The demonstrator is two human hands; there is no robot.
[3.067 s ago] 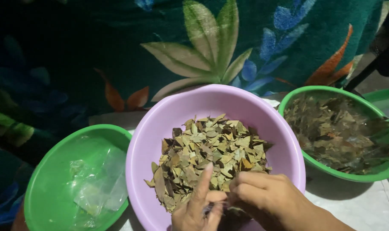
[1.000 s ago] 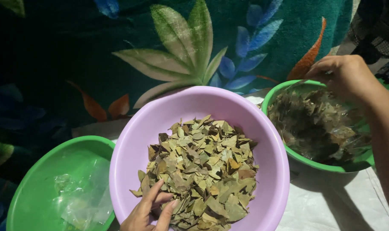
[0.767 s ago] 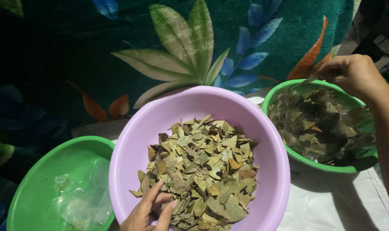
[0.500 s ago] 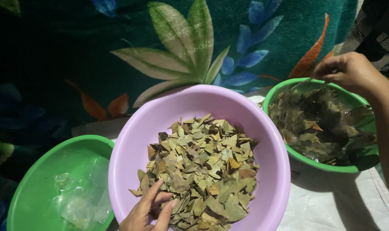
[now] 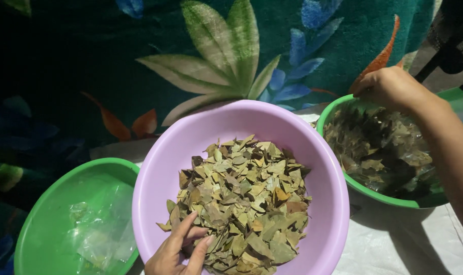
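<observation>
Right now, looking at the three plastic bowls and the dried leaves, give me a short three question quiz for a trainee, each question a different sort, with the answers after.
1. True or false: the left hand rests on the pile of dried brown-green leaves inside the round lilac plastic bowl.
2. Multiple choice: the right hand is at the far rim of which bowl? A) the green plastic bowl on the right holding darker leaves; B) the green plastic bowl on the left; C) the lilac one.
3. Fill in: the left green bowl holds a piece of crumpled clear ____.

Key: 1 true; 2 A; 3 plastic.
</observation>
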